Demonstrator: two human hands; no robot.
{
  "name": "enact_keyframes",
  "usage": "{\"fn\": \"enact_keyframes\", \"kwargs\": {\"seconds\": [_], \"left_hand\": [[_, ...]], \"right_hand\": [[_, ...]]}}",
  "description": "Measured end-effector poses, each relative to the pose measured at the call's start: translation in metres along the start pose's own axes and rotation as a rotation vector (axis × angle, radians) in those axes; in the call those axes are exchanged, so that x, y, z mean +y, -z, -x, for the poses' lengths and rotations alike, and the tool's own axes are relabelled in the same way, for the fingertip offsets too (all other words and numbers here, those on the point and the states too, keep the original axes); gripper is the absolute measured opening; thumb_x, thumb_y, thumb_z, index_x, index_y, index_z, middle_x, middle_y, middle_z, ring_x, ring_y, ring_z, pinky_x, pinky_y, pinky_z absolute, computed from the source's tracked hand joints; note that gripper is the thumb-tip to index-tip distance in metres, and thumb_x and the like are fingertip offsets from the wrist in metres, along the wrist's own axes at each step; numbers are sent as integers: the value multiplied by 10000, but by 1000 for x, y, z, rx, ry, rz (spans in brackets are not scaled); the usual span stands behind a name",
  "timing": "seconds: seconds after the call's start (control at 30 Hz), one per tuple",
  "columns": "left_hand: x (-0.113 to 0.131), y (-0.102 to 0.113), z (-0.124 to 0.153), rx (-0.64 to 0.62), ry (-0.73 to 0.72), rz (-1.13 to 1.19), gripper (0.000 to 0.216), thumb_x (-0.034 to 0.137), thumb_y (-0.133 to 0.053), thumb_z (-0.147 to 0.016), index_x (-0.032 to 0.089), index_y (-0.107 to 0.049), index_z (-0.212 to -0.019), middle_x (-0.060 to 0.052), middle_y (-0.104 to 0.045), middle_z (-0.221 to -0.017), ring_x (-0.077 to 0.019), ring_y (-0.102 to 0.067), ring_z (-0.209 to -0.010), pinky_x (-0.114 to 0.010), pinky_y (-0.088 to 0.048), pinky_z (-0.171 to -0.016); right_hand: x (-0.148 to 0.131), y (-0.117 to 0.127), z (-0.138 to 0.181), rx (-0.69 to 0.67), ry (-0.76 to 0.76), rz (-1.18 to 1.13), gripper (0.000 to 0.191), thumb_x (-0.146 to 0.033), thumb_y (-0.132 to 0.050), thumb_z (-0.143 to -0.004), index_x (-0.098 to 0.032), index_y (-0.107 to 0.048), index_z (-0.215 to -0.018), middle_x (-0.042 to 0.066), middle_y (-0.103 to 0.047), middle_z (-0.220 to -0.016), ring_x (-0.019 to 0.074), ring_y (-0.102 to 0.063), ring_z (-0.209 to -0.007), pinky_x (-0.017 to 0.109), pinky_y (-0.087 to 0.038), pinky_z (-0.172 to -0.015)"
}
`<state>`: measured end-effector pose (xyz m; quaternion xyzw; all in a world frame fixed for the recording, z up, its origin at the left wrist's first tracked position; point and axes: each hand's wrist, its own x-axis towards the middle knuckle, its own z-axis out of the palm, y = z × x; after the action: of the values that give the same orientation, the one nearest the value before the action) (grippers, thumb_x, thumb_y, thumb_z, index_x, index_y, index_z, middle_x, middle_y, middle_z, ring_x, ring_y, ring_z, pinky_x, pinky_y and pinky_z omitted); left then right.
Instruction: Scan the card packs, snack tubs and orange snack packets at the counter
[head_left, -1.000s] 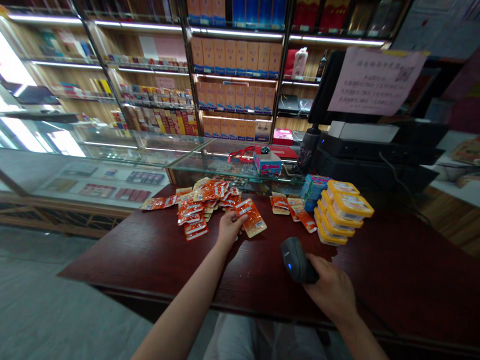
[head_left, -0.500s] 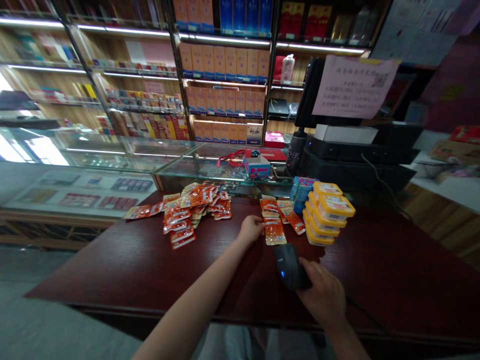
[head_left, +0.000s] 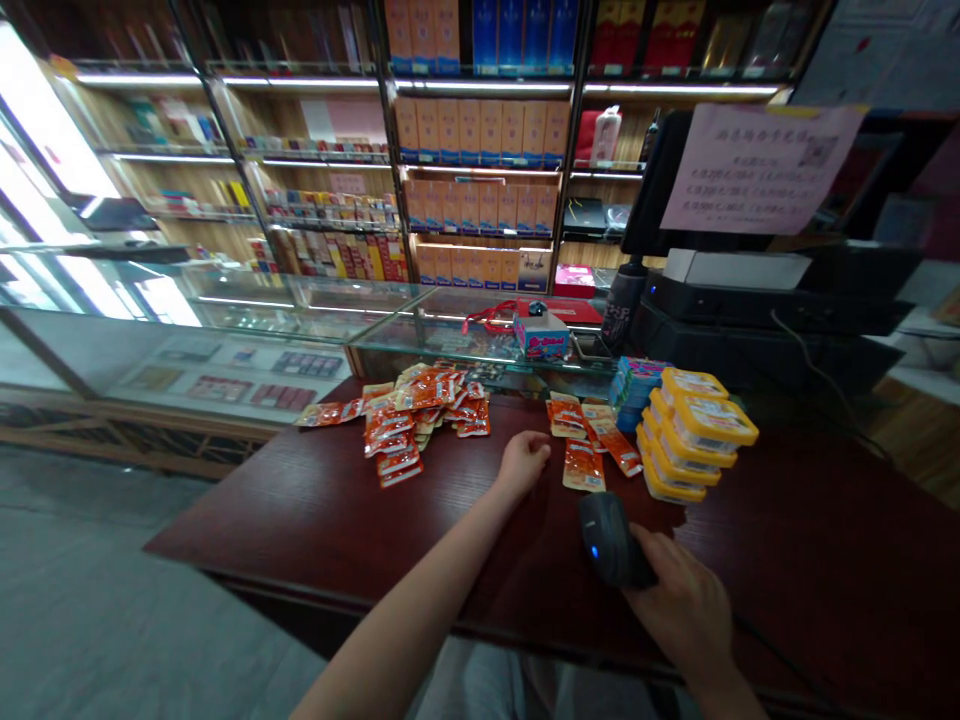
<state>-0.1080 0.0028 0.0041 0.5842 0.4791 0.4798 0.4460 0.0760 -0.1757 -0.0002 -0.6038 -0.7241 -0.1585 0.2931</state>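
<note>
My right hand [head_left: 684, 602] grips a black barcode scanner [head_left: 609, 537] with a small blue light, held low over the dark red table [head_left: 315, 500]. My left hand [head_left: 523, 460] hovers just left of an orange snack packet [head_left: 585, 465] lying flat; the fingers are loosely curled and hold nothing. That packet sits at the front of a small group of orange packets [head_left: 592, 425]. A bigger heap of orange packets [head_left: 420, 410] lies further left.
Yellow-lidded tubs [head_left: 697, 430] are stacked at the right beside blue packs [head_left: 634, 385]. Behind stand a glass counter [head_left: 315, 310], a small blue box [head_left: 544, 335], a till with a screen and paper notice [head_left: 757, 170], and shelves of boxed goods [head_left: 480, 130].
My left hand carried an orange packet from beside the big heap to the right, laid it by the small group and let go. The scanner stayed in my right hand.
</note>
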Motion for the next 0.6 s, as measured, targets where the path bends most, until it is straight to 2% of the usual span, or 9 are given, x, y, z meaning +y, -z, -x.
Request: {"fn": "enact_keyframes", "kwargs": {"seconds": [0.1,0.2,0.37,0.47,0.6], "left_hand": [[4,30,5,85,-82,-91,178,150,-629,-708,153,-698,-872,-57,-689,-760,-165,-620,-693,-308,-501,-715],[10,69,7,201,-175,-239,169,141,-625,-711,174,-703,-856,-78,-696,-857,-204,-631,-812,-353,-481,-817],[29,139,-2,374,-280,-662,196,179,-541,-780,185,-697,-900,-106,-663,-932,-255,-586,-932,-391,-430,-885],[41,172,-13,520,-220,-905,237,227,-508,-808,192,-682,-966,-128,-631,-1026,-290,-535,-1037,-412,-381,-943],[51,199,-28,639,30,-1122,379,407,-590,-763,130,-644,-1017,-198,-586,-1103,-356,-497,-1074,-452,-370,-918]], "right_hand": [[1,0,1,-13,-2,7,307,-180,-524,-774,-214,-582,-1074,43,-702,-853,220,-659,-764,317,-452,-674],[2,-1,1,-41,3,7,288,-206,-528,-782,-214,-589,-1064,42,-706,-859,226,-665,-760,324,-459,-668],[-8,-3,-7,-134,-44,-44,300,-223,-525,-784,-235,-589,-1076,38,-720,-918,233,-680,-798,326,-470,-668],[-16,-7,-10,-117,-48,-56,303,-221,-503,-791,-239,-579,-1083,43,-720,-903,232,-679,-789,330,-471,-681],[-18,-15,-9,-97,8,-47,310,-200,-503,-789,-242,-569,-1088,43,-716,-870,229,-672,-791,330,-468,-685]]}}
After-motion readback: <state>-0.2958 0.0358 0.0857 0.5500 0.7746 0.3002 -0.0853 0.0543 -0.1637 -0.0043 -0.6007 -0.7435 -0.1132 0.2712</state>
